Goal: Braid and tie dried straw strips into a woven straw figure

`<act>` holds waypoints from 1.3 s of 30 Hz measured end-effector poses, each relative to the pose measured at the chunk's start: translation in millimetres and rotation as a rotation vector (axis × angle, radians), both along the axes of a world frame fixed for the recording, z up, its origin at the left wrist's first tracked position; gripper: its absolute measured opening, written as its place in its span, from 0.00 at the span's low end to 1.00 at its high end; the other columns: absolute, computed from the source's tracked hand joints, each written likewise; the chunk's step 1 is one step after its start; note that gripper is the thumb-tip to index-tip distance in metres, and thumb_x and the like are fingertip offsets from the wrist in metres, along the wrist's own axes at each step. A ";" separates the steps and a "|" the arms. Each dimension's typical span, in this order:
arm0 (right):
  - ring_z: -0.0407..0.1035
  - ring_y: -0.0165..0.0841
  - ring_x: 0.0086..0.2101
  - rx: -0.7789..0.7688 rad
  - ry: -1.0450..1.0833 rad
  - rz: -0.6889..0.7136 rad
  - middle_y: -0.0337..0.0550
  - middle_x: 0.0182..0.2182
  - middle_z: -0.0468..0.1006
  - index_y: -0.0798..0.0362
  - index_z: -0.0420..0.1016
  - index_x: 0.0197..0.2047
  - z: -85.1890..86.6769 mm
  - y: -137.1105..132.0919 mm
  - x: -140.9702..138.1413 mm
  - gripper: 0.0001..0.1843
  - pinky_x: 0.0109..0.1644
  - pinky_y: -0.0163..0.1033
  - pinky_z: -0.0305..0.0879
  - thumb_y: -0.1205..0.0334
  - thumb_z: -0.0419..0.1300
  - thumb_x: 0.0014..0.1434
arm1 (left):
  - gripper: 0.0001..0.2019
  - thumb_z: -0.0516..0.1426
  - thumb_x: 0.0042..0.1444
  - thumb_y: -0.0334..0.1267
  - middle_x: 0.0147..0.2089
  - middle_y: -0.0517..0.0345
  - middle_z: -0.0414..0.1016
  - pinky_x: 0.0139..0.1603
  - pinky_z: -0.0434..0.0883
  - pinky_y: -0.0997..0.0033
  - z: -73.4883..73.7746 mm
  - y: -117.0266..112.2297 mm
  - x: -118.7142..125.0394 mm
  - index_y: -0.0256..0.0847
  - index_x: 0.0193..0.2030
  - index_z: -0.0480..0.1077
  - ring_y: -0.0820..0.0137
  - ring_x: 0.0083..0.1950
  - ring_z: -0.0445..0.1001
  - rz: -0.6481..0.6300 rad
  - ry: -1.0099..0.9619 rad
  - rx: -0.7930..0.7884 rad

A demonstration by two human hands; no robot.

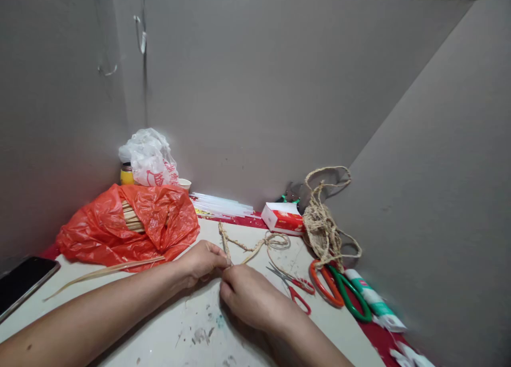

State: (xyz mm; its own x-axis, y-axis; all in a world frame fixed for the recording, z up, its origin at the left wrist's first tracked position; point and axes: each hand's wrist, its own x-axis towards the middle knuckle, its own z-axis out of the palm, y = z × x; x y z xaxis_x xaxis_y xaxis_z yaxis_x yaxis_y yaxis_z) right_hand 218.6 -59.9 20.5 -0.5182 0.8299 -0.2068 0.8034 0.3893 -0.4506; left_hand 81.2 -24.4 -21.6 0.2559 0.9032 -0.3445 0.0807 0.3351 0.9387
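My left hand [203,263] is closed in a pinch, thumb against forefinger, on a thin twisted straw cord [247,248]. Right beside it, my right hand [249,298] is curled with its back to me and its fingertips meet the left's at the cord; most of its fingers are hidden. Beyond the hands the cord rises to a bend, then runs right to a loose loop. Red-handled scissors [299,292] lie partly spread on the white board [187,324], right of my right hand. Pale flat strips [104,274] lie left of my left hand.
A red plastic bag [96,228] of straw bundles sits at back left, near a phone [27,282]. Glue sticks [223,205], a red-and-white box [283,218] and a knotted cord bundle [321,228] line the back. Orange and green handles [351,295] and a white-green tube [375,300] lie right. Grey walls enclose the table.
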 end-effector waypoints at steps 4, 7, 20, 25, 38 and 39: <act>0.64 0.27 0.21 -0.319 0.167 0.237 0.41 0.21 0.73 0.56 0.70 0.22 22.9 -0.1 11.4 0.14 0.25 0.31 0.56 0.58 0.52 0.54 | 0.12 0.63 0.32 0.42 0.16 0.63 0.67 0.18 0.51 0.77 5.0 -0.7 -0.1 0.35 0.20 0.69 0.81 0.15 0.56 0.018 -0.076 0.001; 0.63 0.27 0.20 -0.227 0.394 -0.058 0.41 0.19 0.71 0.57 0.68 0.22 18.3 22.7 25.1 0.20 0.25 0.31 0.57 0.52 0.51 0.57 | 0.12 0.64 0.30 0.41 0.15 0.62 0.68 0.19 0.54 0.76 8.9 -0.8 -1.1 0.35 0.19 0.68 0.79 0.16 0.59 0.012 -0.111 -0.027; 0.45 0.19 0.13 -0.503 0.538 -0.266 0.30 0.15 0.56 0.56 0.65 0.26 -28.5 50.9 16.2 0.18 0.15 0.29 0.39 0.51 0.52 0.58 | 0.07 0.61 0.37 0.37 0.10 0.69 0.58 0.19 0.45 0.77 8.0 1.9 -4.9 0.35 0.19 0.69 0.82 0.15 0.47 -0.065 -0.045 0.012; 0.47 0.20 0.16 -0.441 0.471 -0.210 0.32 0.16 0.59 0.57 0.66 0.24 -34.1 57.0 22.9 0.17 0.18 0.30 0.41 0.53 0.54 0.57 | 0.09 0.61 0.36 0.39 0.18 0.61 0.70 0.22 0.54 0.77 0.4 2.9 -5.2 0.35 0.19 0.70 0.78 0.20 0.60 -0.089 -0.006 0.052; 0.45 0.19 0.11 -0.551 0.762 -0.316 0.27 0.11 0.58 0.55 0.62 0.21 -36.2 62.9 20.9 0.10 0.15 0.31 0.36 0.63 0.61 0.47 | 0.16 0.61 0.39 0.49 0.14 0.67 0.60 0.15 0.42 0.76 22.8 9.6 -15.5 0.35 0.22 0.71 0.82 0.14 0.46 -0.234 0.232 0.025; 0.45 0.19 0.11 -0.579 0.773 -0.299 0.28 0.10 0.58 0.55 0.62 0.21 -36.9 64.2 22.0 0.10 0.15 0.31 0.36 0.63 0.61 0.47 | 0.16 0.61 0.39 0.49 0.16 0.65 0.62 0.15 0.43 0.76 26.7 12.6 -18.7 0.34 0.24 0.72 0.82 0.14 0.47 -0.267 0.264 0.022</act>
State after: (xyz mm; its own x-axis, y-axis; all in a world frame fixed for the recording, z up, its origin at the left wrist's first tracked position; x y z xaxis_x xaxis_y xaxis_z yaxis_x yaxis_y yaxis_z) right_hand 240.6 4.3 -16.4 -0.4681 0.8258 -0.3147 0.2401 -0.2239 -0.9446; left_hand 62.5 -11.8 5.1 0.3881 0.8249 -0.4111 0.4025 0.2495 0.8807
